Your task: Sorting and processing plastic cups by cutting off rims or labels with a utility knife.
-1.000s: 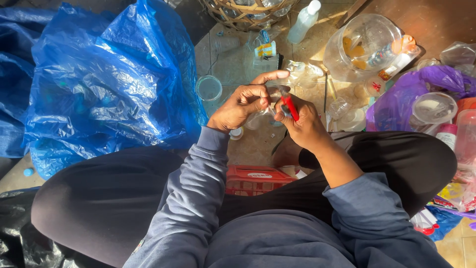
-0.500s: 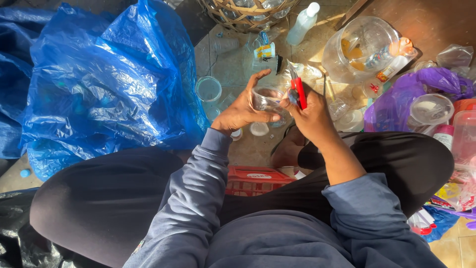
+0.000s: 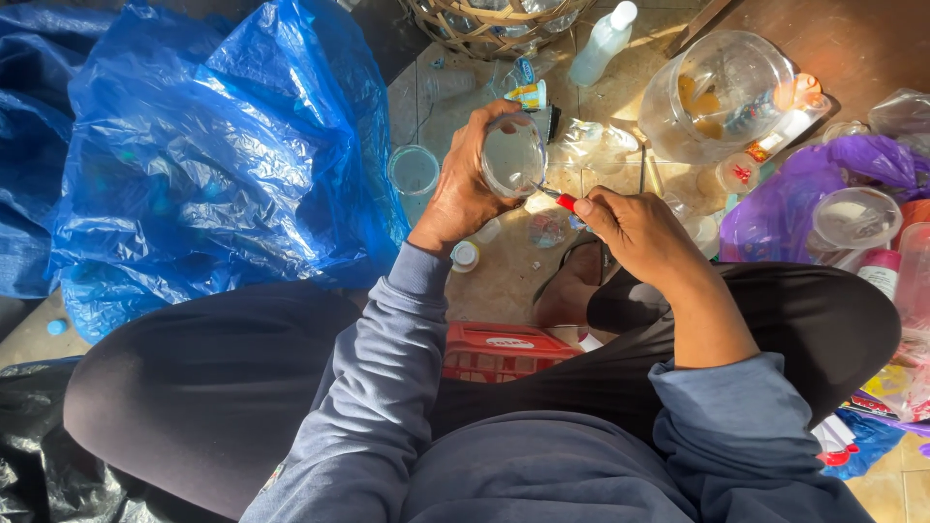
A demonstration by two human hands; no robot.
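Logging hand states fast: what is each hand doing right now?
Left hand: closed around a clear plastic cup, held up off the floor.
Right hand: closed on a red-handled cutter, its tip at the cup.

The left hand (image 3: 463,189) gripped a clear plastic cup (image 3: 512,155), tilted on its side with its round end facing the camera. The right hand (image 3: 635,230) held a red-handled cutter (image 3: 562,200) whose tip touched the cup's lower edge. The person sat cross-legged on the floor (image 3: 504,276) in dark trousers and a grey-blue sweatshirt, a red crate (image 3: 494,351) between the legs. A big blue plastic bag (image 3: 203,160) lay to the left. Ahead stood a woven basket (image 3: 484,24), a small white bottle (image 3: 603,44) and a large clear jar (image 3: 717,92); a purple bag (image 3: 823,189) lay at right.
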